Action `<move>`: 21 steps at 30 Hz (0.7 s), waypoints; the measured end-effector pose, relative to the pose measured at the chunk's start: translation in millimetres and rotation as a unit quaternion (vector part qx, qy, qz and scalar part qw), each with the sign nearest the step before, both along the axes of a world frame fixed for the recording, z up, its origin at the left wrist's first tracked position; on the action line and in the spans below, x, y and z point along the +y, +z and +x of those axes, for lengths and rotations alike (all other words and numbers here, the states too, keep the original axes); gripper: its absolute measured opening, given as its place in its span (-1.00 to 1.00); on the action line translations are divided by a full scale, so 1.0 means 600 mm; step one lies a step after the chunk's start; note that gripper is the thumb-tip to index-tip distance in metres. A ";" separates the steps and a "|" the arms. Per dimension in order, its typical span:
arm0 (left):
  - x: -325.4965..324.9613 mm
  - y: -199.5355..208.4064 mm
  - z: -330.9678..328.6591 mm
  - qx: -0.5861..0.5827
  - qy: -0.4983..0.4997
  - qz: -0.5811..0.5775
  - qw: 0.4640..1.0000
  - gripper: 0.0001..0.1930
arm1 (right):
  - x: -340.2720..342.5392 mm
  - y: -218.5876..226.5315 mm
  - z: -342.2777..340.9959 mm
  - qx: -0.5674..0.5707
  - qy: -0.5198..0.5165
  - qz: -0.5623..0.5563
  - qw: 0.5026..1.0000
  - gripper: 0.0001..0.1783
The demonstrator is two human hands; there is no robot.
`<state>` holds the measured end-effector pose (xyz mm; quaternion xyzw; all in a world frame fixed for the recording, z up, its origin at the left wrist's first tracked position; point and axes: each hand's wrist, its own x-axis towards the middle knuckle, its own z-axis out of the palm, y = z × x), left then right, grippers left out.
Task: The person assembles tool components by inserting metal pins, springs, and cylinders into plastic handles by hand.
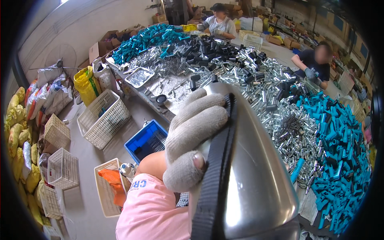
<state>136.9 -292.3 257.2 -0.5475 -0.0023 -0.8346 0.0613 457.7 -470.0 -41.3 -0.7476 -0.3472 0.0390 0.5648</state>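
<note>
A large shiny silver curved object (256, 172) fills the middle and lower right, very close to the view; its kind I cannot make out. A black woven strap (216, 180) runs along its left side. My left hand (192, 140), in a light grey knitted glove, is curled against the strap with its fingertips at the edge. The thumb's tip is bare through the glove. My bent arm comes from a pink sleeve at the lower left. My right hand does not show. Behind the silver object, a worktable is heaped with loose metal tubes (256, 92) and teal plastic parts (340, 148).
More teal parts (148, 38) and black parts (208, 50) are piled at the far side. Two gloved co-workers (220, 26) (314, 64) work at the table. On the floor at left are a blue crate (134, 140), white baskets (106, 134), an orange bag (114, 186) and stacked sacks (18, 140).
</note>
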 end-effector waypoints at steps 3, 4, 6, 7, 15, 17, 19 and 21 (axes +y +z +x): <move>0.000 0.000 -0.003 -0.001 -0.007 0.004 1.000 -0.24 | -0.001 0.003 -0.004 0.002 -0.006 0.011 1.000 -0.48; 0.004 -0.001 -0.002 -0.001 -0.010 0.004 1.000 -0.24 | -0.003 0.008 -0.006 0.006 0.000 0.003 1.000 -0.48; 0.010 -0.018 -0.038 0.058 -0.040 -0.022 0.997 -0.21 | 0.003 0.016 -0.013 -0.002 0.002 0.005 1.000 -0.48; -0.009 -0.012 -0.030 0.078 0.055 -0.141 0.985 -0.34 | 0.000 0.013 -0.011 -0.013 0.001 0.006 1.000 -0.48; 0.162 -0.092 -0.164 0.147 -0.004 -0.366 0.919 -0.16 | 0.003 0.018 -0.009 -0.024 -0.009 -0.024 0.999 -0.51; 0.203 -0.138 -0.185 0.078 -0.007 -0.362 0.929 -0.04 | 0.003 0.019 -0.007 -0.027 -0.016 -0.041 0.999 -0.49; 0.264 -0.184 -0.227 0.032 0.015 -0.416 0.908 -0.10 | 0.003 0.008 -0.002 -0.029 -0.013 -0.036 0.999 -0.49; 0.322 -0.233 -0.256 0.018 0.056 -0.436 0.898 -0.11 | 0.006 0.007 -0.003 -0.002 -0.009 -0.028 1.000 -0.48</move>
